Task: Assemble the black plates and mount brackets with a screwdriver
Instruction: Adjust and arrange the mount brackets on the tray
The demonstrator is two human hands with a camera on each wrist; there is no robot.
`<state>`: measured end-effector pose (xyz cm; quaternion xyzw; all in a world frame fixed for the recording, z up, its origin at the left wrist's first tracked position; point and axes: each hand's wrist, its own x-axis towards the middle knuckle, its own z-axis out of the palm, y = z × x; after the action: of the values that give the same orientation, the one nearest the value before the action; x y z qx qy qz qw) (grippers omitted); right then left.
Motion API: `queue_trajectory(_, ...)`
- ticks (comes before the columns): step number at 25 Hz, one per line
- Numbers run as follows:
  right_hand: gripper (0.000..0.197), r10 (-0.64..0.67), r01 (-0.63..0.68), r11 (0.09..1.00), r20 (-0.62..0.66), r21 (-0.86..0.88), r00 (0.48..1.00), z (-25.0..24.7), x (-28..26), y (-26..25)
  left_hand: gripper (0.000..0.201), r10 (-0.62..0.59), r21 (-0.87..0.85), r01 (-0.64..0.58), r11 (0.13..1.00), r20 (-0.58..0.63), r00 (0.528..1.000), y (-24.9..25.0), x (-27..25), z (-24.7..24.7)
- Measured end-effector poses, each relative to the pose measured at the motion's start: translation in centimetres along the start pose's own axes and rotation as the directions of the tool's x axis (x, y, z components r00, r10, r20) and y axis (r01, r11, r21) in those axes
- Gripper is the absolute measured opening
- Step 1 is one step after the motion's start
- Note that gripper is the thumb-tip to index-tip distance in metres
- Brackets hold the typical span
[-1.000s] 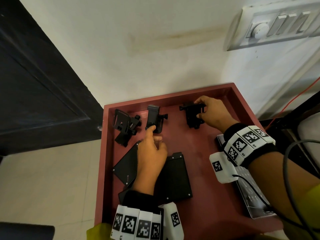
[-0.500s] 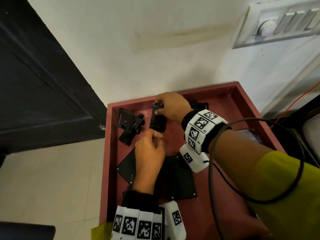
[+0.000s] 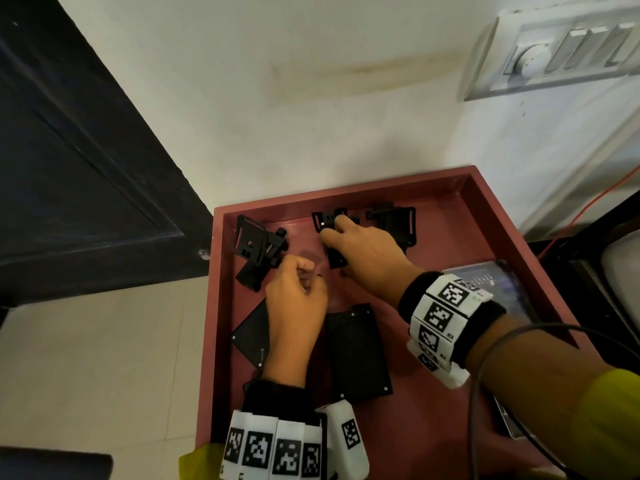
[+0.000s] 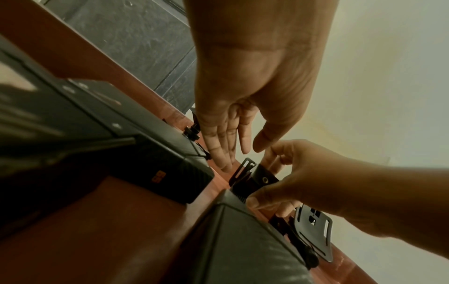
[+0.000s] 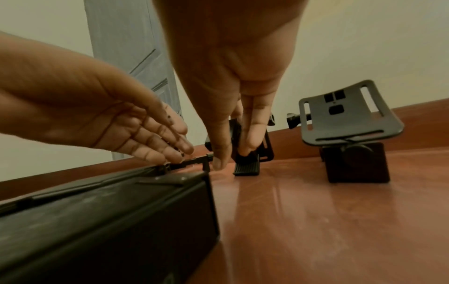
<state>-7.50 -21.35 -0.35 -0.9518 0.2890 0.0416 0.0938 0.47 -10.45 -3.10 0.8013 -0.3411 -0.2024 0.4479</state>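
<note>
The middle bracket [image 3: 330, 237], of rigid black slotted plastic, is pinched by the fingers [image 5: 252, 138] of the right hand [image 3: 367, 258] at the far side of the red tray [image 3: 485, 216], probably for lifting. The left hand [image 3: 294, 299] is held relaxed and empty, fingers straight. Two flat matte plates [image 3: 356, 351] lie nearer.

Dim, warm wrist views, blurred edges; head view brighter.

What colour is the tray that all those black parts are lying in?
The tray is a dull reddish brown, seen best in the head view.
</note>
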Motion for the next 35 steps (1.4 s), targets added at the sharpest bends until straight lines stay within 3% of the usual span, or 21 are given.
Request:
queue_trajectory(3,0.036,-0.023,0.023,1.0,0.02,0.002,1.0,0.1,0.0,-0.1,0.015,-0.005,0.002,0.005,1.0,0.0,1.0,0.0,0.0,-0.1)
queue_trajectory(8,0.03,-0.108,0.132,0.976,0.143,-0.172,0.984,0.5,-0.9,0.1,0.015,-0.009,-0.016,0.009,1.0,0.008,1.0,0.3,-0.1,-0.3)
queue_trajectory(23,0.041,-0.044,0.077,0.971,0.148,-0.228,0.988,0.7,1.2,0.7,0.015,0.026,-0.041,-0.028,0.999,-0.038,0.999,0.5,-0.1,-0.4)
queue_trajectory(27,0.039,-0.044,0.066,0.981,0.121,-0.183,0.992,0.8,1.2,0.8,0.018,0.074,-0.089,-0.092,0.992,-0.185,0.98,0.5,0.0,-0.4)
queue_trajectory(31,0.038,-0.028,0.04,0.992,0.098,-0.12,0.995,1.1,1.3,1.2,0.023,0.107,-0.106,-0.176,0.979,-0.47,0.876,-0.3,0.4,-1.3)
queue_trajectory(35,0.033,-0.022,0.028,0.996,0.084,-0.079,0.996,1.7,1.8,1.2,0.022,0.082,-0.086,-0.154,0.984,-0.553,0.829,-0.8,0.8,-2.1)
